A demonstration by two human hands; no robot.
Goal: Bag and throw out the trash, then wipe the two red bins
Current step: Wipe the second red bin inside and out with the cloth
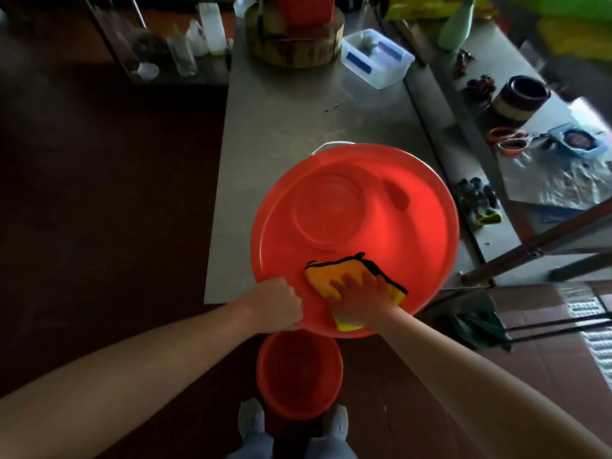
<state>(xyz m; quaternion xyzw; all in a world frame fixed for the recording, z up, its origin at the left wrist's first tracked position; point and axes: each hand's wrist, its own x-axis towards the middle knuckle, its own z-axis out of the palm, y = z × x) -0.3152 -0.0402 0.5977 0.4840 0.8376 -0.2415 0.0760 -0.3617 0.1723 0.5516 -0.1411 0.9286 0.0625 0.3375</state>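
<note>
A large red bin [414, 233] stands at the near end of a metal table [275, 127], its mouth facing up at me. My left hand [276, 303] grips its near rim. Inside the bin, my right hand [361, 296] presses a yellow-orange cloth with black edging [326, 276] flat against the near inner wall, fingers spread. A second, smaller red bin [299, 372] stands on the floor just in front of my feet, under the big bin's near edge.
A round wooden block [294, 44] and a clear plastic box [377, 58] sit at the table's far end. To the right, a second counter [490, 233] holds scissors [508, 140], a dark pot [521, 97] and scraps. Dark floor lies to the left.
</note>
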